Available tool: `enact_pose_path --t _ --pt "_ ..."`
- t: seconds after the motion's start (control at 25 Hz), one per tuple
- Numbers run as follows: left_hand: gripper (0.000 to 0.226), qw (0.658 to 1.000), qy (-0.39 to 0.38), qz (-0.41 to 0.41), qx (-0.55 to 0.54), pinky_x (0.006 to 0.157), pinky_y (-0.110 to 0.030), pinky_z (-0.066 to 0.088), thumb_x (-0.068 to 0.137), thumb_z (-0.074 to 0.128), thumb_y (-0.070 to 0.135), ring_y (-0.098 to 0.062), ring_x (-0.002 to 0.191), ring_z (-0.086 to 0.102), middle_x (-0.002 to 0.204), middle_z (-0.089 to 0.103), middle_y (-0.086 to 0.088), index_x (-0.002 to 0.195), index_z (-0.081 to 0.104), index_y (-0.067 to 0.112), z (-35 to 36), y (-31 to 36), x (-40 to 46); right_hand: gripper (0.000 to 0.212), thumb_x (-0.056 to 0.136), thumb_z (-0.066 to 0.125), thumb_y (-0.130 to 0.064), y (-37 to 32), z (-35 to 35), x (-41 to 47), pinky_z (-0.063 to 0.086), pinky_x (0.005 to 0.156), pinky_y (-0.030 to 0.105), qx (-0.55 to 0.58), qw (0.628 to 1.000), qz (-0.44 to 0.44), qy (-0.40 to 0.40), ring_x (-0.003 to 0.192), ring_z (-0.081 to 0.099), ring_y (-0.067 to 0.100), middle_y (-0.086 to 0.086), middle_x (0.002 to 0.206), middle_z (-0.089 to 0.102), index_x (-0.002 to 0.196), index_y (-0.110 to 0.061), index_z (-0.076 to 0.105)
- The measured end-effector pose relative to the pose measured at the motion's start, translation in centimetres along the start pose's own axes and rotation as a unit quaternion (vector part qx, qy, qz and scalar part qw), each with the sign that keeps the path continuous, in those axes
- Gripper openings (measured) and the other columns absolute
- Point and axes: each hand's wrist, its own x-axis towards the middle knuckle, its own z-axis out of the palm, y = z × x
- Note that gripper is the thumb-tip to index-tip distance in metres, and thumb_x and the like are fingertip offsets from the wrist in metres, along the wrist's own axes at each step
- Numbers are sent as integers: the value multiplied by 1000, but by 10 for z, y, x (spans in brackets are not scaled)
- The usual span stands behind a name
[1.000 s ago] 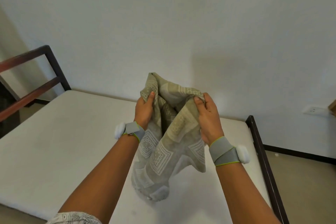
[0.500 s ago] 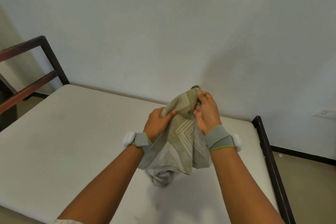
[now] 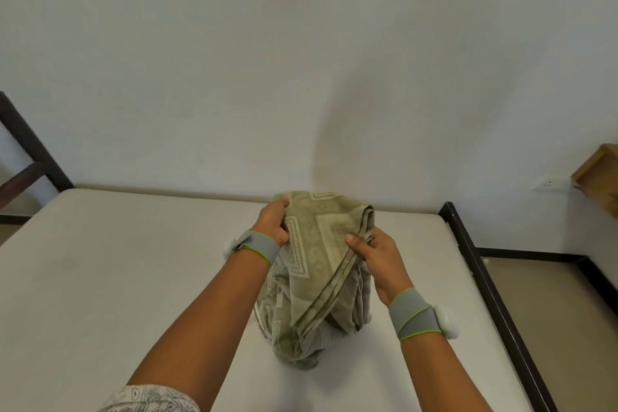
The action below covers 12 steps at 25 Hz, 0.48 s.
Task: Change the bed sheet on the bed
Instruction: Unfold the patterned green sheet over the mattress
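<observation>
- The sheet [image 3: 321, 264], olive with a pale geometric print, hangs bunched at centre frame between both hands, over the bare mattress [image 3: 100, 278]. Its lower folds seem to reach the mattress, though contact is hard to confirm.
- It is probably held up like this so a hem or corner can be found before spreading; the mattress has no cover on it.
- The left hand [image 3: 272, 222] grips the upper left of the bundle, fingers curled over the top fold, thumb in front.
- The right hand [image 3: 374, 254] pinches a banded hem, thumb on top and fingers beneath, sitting lower than the left.
- Both forearms reach forward from the lower frame, each with a grey wristband.
- The dark bed frame [image 3: 468, 251] edges the mattress at right.
</observation>
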Motion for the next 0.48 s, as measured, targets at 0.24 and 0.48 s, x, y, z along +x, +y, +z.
enact_pose_path --t 0.24,0.48 --pt "125 795 -121 239 544 119 -45 19 49 69 80 -23 144 22 156 23 -2 150 13 31 2 -37 -37 25 99 48 -19 -18 34 19 58 69 32 103 988 44 103 82 70 25 15 94 73 97 -4 68" --pt "61 879 -221 239 350 97 -38 50 79 61 29 -14 111 60 125 60 4 137 41 28 -12 -43 -45 25 100 45 -19 -41 45 24 57 66 31 101 991 88 3 71 68 18 9 89 71 108 -5 64"
